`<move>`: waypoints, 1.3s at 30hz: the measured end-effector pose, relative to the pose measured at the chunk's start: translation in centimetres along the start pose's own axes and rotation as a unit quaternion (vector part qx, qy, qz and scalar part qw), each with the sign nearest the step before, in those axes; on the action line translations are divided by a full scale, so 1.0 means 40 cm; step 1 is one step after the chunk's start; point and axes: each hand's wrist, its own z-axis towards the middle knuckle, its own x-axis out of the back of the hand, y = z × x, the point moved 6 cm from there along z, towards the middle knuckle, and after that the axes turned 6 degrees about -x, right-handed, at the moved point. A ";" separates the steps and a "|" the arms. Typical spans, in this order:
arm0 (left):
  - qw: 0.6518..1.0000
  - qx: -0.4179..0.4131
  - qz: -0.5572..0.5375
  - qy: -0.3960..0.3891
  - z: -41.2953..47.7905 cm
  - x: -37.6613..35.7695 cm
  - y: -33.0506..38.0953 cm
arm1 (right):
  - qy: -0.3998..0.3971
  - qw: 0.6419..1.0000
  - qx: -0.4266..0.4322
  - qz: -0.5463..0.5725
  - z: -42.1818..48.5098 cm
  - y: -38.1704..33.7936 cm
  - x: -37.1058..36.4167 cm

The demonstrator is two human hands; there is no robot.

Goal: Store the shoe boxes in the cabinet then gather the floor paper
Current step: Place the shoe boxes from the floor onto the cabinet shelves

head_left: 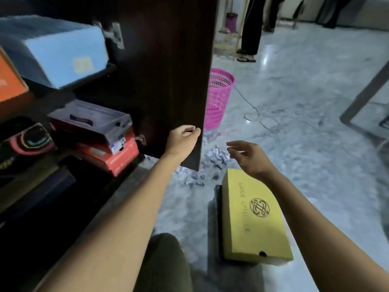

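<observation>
A yellow shoe box (254, 218) lies on the marble floor, stacked on a black box (217, 209). My left hand (183, 140) grips the edge of the dark cabinet door (168, 76), which stands open. My right hand (246, 157) hovers with relaxed fingers just above the yellow box's far end, holding nothing. Crumpled white paper (210, 163) is strewn on the floor behind the door's lower corner. Inside the cabinet sit a blue box (61, 51), an orange box (10, 81), and a white box (92, 121) on a red box (113, 154).
A pink mesh bin (219, 98) stands beyond the door. A thin cable (259, 114) snakes over the floor. A person's legs in sandals (248, 39) are at the back. A grey table leg (364, 91) slants at the right. My knee (164, 264) is below.
</observation>
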 end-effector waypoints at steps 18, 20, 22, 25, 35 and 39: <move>0.976 0.187 0.019 -0.110 -0.394 -0.418 -0.532 | 0.091 0.980 -0.176 0.016 -0.199 0.605 -0.032; 0.980 0.191 0.010 -0.048 -0.404 -0.384 -0.546 | 0.097 0.975 -0.186 0.072 -0.224 0.607 -0.031; 0.977 0.212 0.011 -0.012 -0.417 -0.349 -0.570 | 0.095 0.963 -0.215 0.129 -0.260 0.624 -0.045; 0.969 0.241 -0.028 -0.057 -0.438 -0.343 -0.602 | 0.059 0.947 -0.263 0.176 -0.308 0.665 -0.087; 0.949 0.255 -0.131 -0.128 -0.458 -0.378 -0.608 | -0.067 0.927 -0.265 0.258 -0.304 0.654 -0.128; 0.964 0.207 -0.123 -0.116 -0.439 -0.339 -0.570 | -0.070 0.924 -0.247 0.282 -0.291 0.614 -0.133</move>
